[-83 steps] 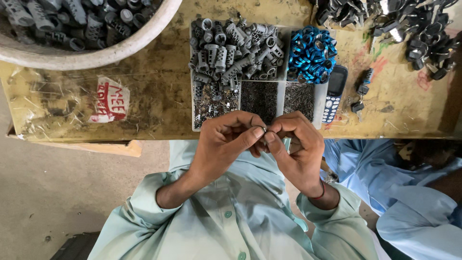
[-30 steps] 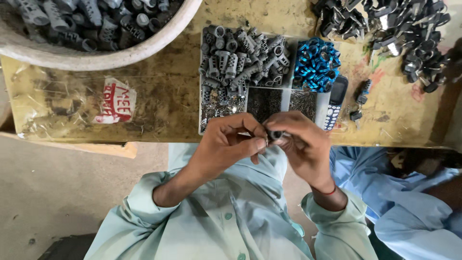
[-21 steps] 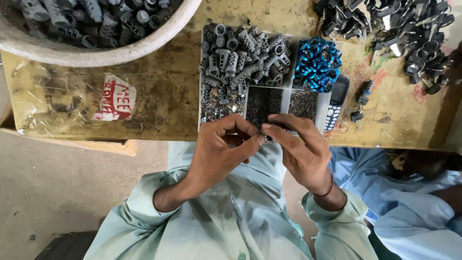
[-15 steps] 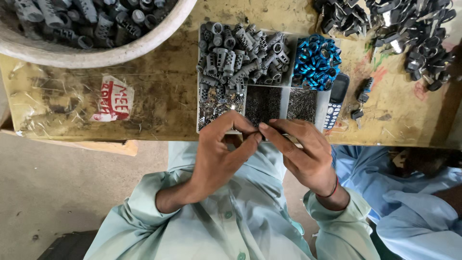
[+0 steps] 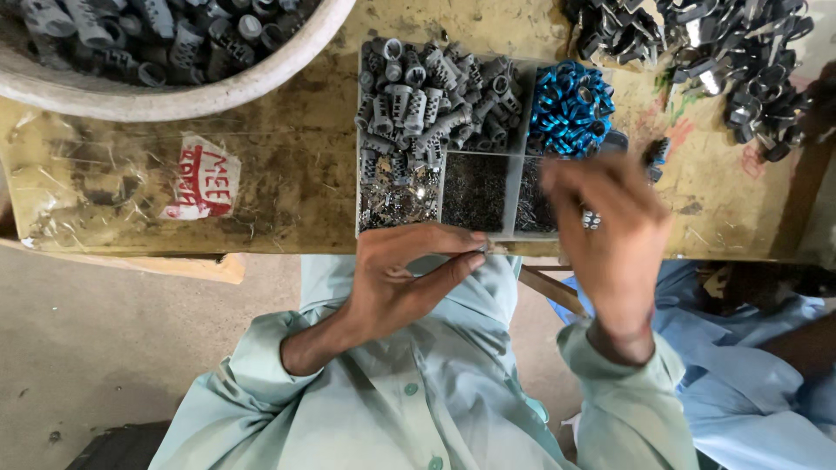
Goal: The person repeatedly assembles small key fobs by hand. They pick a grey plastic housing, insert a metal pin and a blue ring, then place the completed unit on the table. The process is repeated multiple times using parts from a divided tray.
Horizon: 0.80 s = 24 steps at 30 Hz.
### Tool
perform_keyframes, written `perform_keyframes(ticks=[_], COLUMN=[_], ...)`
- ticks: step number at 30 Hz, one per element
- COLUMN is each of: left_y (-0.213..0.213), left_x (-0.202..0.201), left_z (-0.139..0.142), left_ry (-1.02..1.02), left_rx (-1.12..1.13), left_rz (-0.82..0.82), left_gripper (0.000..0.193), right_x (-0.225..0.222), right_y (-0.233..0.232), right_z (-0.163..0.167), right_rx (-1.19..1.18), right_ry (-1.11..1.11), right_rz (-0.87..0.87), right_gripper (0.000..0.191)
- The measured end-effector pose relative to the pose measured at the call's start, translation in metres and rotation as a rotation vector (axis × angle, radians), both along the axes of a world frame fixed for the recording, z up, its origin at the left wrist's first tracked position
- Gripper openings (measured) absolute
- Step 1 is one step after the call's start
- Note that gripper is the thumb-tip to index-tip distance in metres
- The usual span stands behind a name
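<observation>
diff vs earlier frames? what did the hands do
The right hand left the left hand and swung forward over the divided parts tray, blurred, near the blue rings. The left hand stayed at the table edge, fingertips pinched on a small part too tiny to identify. The tray, the grey cylinders and the white basin are unmoved.

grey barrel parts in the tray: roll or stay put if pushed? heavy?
The grey parts look cylindrical, so a loose one would probably roll. Heaped in the tray, they likely jam against each other rather than slide. They look like cast metal, so probably heavy for their size, and stiff. The right hand is blurred above the tray; the left hand pinches something small.
</observation>
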<state>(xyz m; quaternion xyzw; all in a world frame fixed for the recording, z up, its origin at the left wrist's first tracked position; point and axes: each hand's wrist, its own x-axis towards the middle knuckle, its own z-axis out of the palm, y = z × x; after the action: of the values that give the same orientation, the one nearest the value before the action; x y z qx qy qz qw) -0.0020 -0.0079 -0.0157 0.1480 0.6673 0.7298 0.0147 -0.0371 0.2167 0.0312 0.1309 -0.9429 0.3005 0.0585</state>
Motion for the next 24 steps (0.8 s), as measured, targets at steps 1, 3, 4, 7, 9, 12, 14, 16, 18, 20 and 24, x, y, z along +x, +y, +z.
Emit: perform_keyframes(ticks=[1,3,4,7,9,12,14,16,18,20,24], left_y=[0.000,0.002,0.003,0.001,-0.002,-0.004,-0.005,-0.005,-0.006,-0.005,-0.004], left_x=[-0.001,-0.003,-0.005,-0.008,-0.009,-0.011,-0.012,-0.013,-0.014,-0.014,-0.013], left_z=[0.000,0.000,-0.001,-0.002,-0.003,-0.005,-0.006,-0.006,-0.006,-0.005,-0.003], left_ry=[0.003,0.001,-0.009,-0.041,-0.051,-0.070,-0.102,-0.116,-0.108,-0.084,-0.070], left_rx=[0.007,0.032,0.049,0.112,0.130,0.149,0.207,0.213,0.195,0.164,0.160], left_rz=[-0.023,-0.058,-0.068,-0.098,-0.107,-0.145,-0.186,-0.196,-0.177,-0.155,-0.163], left_gripper=[0.015,0.016,0.017,0.019,0.021,0.023,0.024,0.023,0.023,0.023,0.023], right_x=[-0.007,-0.026,-0.032,-0.042,-0.044,-0.043,-0.042,-0.043,-0.045,-0.049,-0.053], right_y=[0.001,-0.002,-0.003,-0.008,-0.008,-0.004,-0.001,0.002,0.003,0.004,0.007], right_z=[-0.005,-0.020,-0.025,-0.033,-0.033,-0.031,-0.030,-0.030,-0.031,-0.034,-0.036], right_rx=[0.096,0.182,0.182,0.175,0.166,0.234,0.223,0.239,0.274,0.267,0.265], right_ry=[0.104,0.213,0.215,0.211,0.195,0.275,0.227,0.215,0.235,0.200,0.229], right_rz=[-0.052,-0.074,-0.103,-0.158,-0.170,-0.066,-0.094,-0.086,-0.057,-0.043,-0.049], right_gripper=[0.016,0.022,0.020,0.015,0.014,0.024,0.017,0.015,0.015,0.016,0.010])
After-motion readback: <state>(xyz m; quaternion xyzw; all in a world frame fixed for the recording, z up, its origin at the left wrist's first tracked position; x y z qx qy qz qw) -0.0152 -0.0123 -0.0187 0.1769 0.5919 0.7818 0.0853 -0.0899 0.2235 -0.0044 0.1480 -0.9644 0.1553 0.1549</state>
